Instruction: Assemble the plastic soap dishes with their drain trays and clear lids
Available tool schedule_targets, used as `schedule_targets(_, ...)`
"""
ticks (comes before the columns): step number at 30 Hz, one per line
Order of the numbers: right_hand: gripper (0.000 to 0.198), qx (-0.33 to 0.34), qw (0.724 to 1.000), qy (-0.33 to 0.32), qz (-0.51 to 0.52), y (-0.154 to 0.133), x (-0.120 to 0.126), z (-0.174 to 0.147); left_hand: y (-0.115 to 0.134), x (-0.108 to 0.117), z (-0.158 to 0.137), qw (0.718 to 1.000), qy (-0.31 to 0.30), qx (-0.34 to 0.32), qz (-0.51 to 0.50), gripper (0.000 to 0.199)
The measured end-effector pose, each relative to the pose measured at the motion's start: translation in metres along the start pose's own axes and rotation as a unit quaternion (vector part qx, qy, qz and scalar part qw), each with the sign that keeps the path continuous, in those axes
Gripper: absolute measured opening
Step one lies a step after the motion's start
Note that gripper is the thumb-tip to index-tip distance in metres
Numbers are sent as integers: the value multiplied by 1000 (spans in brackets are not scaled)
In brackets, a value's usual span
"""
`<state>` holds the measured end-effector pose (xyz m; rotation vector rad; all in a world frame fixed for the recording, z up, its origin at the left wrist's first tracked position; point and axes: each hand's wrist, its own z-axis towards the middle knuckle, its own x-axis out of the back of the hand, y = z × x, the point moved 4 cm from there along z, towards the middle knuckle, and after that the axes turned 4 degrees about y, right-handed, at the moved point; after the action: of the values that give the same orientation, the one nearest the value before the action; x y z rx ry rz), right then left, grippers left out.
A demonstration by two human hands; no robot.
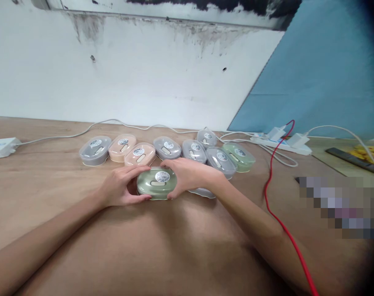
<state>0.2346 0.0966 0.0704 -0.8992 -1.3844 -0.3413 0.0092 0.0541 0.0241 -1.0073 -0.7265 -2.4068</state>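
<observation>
A green oval lidded box [157, 190] with a round patterned sticker on its clear top sits between both hands. My left hand [122, 185] grips its left end, thumb at the near side and fingers at the far side. Around the right end, my right hand [189, 174] closes in the same way. Just behind are similar boxes: a pink one [139, 157], a second pink one [121, 148] and a grey one [167, 149]. Under my right wrist a grey box [205, 192] shows only its near edge.
More grey boxes [221, 162] and another green box [240, 158] stand on the wooden table [51, 172]. A red cable [268, 181] crosses at right, near a power strip [282, 144]. A white adapter [1, 148] lies at left. White wall behind.
</observation>
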Motion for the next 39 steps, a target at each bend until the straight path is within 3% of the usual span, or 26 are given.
schedule_targets(7, 80, -1, 1000, -2, 20, -3, -2, -1, -6, 2, -1, 997, -31, 65, -13, 72)
schedule_targets(14, 74, 24, 999, 4, -32, -4, -7, 2, -3, 3, -5, 999, 23, 1, 36, 69)
schedule_targets(18, 90, 14, 999, 20, -23, 2, 4, 0, -7, 9, -6, 995, 48, -40, 74, 81)
schedule_targets(22, 118, -17, 996, 88, -13, 14, 18, -2, -22, 14, -5, 993, 57, 0, 103, 81)
schedule_targets(24, 133, -35, 995, 93, -30, 23, 16, -1, -29, 13, -5, 991, 47, 35, 122, 88)
schedule_targets(27, 145, -71, 996, 42, -36, 35, 1, 3, -37, 8, -7, 986, 20, 79, 146, 102)
schedule_targets(32, 141, -87, 996, -1, -33, 40, -11, 5, -45, -3, -12, 982, -48, 119, 140, 108)
schedule_targets(39, 135, -82, 996, -4, -37, 43, -9, 4, -47, -5, -13, 983, -62, 119, 125, 106)
